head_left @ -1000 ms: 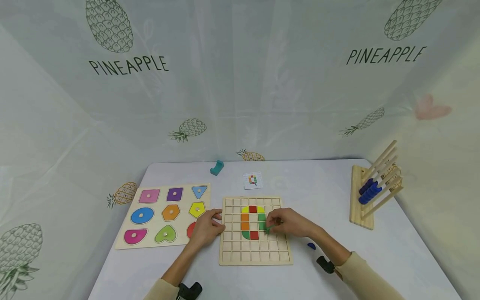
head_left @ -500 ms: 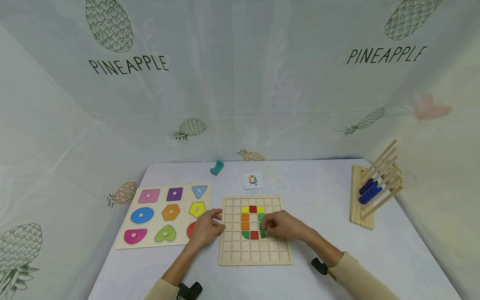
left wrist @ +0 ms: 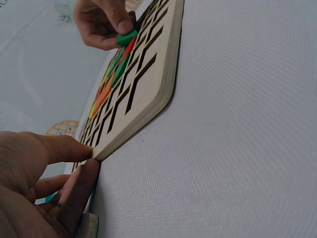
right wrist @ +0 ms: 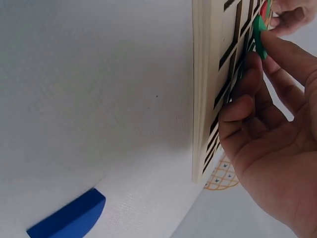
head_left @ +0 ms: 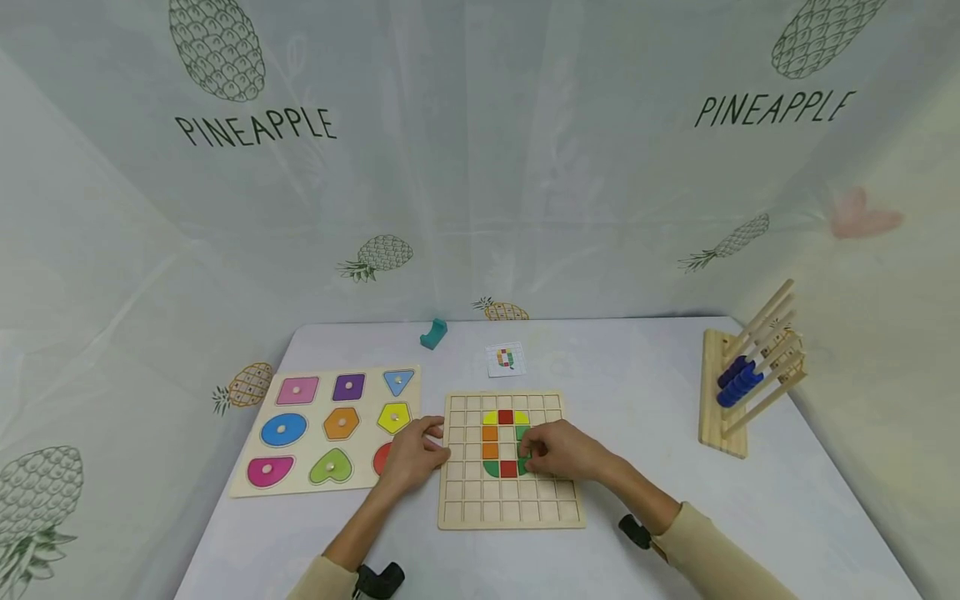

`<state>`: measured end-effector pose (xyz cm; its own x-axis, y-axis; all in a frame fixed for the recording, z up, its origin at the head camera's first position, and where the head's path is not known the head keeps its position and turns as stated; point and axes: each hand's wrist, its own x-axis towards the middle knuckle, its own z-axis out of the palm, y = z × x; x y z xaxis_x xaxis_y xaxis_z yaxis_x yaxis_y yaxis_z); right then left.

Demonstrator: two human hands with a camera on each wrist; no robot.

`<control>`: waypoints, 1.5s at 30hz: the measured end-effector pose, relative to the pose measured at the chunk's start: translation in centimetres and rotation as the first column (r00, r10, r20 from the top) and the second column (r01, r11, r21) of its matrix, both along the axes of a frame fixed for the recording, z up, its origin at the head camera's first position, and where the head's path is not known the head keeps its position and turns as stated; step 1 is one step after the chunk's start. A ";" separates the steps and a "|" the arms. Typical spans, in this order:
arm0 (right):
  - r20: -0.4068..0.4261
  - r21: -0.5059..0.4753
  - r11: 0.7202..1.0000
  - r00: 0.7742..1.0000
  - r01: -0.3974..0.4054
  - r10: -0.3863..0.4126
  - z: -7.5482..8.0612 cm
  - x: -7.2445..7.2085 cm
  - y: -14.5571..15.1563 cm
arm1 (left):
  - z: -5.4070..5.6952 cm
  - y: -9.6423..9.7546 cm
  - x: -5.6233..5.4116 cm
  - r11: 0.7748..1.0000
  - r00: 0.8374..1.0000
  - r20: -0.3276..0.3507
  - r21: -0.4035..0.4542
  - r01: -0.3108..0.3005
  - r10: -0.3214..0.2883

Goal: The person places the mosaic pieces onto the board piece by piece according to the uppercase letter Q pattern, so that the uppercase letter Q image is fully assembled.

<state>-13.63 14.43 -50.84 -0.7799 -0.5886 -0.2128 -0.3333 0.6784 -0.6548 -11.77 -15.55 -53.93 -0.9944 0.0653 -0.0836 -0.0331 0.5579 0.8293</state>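
Observation:
A wooden grid board (head_left: 510, 515) lies mid-table, its cells holding red, yellow, orange and green tiles laid out in a ring. My left hand (head_left: 411, 458) holds the board's left edge, thumb and a finger at its rim in the left wrist view. Over the lower right of the ring, my right hand (head_left: 568, 451) pinches a green tile (right wrist: 259, 37) with one rounded side. In the left wrist view that green tile (left wrist: 127, 38) is tilted against the board's surface. Fingers partly hide the ring's right column in the head view.
Left of the board lies a knobbed shape puzzle (head_left: 315, 392). Behind it are a small pattern card (head_left: 506, 360) and a teal curved block (head_left: 433, 333). A wooden peg rack (head_left: 723, 400) with blue rings stands far right. A blue half-round block (right wrist: 69, 218) lies near the right wrist.
My right hand has moved slightly left with the green tile, bringing it down to the ring's lower right corner. The right forearm now covers the blue block in the head view.

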 end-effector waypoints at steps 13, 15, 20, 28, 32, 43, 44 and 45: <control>-0.045 0.011 1.000 0.999 -0.011 0.011 0.1 0.2 -0.3 | 0.0 -0.1 0.0 1.000 1.000 -0.011 -0.003 0.010 -0.010; -0.054 0.017 1.000 0.998 -0.011 0.012 0.1 0.2 -0.3 | 0.0 -0.1 0.0 1.000 1.000 -0.008 -0.005 0.009 -0.009; -0.055 0.017 1.000 0.998 -0.012 0.013 0.1 0.5 -0.3 | 0.0 0.0 0.0 1.000 1.000 -0.001 -0.004 0.004 -0.004; -0.057 0.009 1.000 0.998 -0.016 0.017 0.1 0.6 -0.4 | 0.0 -0.1 -0.1 1.000 1.000 -0.002 0.000 0.005 -0.005; -0.063 0.003 1.000 0.998 -0.022 0.022 -0.1 0.6 -0.3 | -0.1 -0.1 -0.1 1.000 1.000 -0.001 0.004 0.006 -0.006; -0.088 0.041 0.999 0.996 -0.010 0.013 0.1 0.8 -0.7 | -0.1 -0.1 -0.1 1.000 1.000 -0.002 -0.004 0.002 -0.002; -0.092 0.043 0.999 0.996 -0.009 0.013 0.1 0.8 -0.7 | -0.1 -0.1 -0.1 1.000 1.000 -0.002 -0.006 0.002 -0.002; -0.097 0.045 0.999 0.995 -0.009 0.013 0.1 0.8 -0.7 | -0.1 -0.1 -0.1 1.000 1.000 -0.002 -0.008 0.002 -0.002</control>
<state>-12.83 13.68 -50.71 -0.7917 -0.5888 -0.1628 -0.4012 0.7021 -0.5883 -11.85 -15.63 -54.03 -0.9944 0.0667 -0.0820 -0.0301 0.5642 0.8251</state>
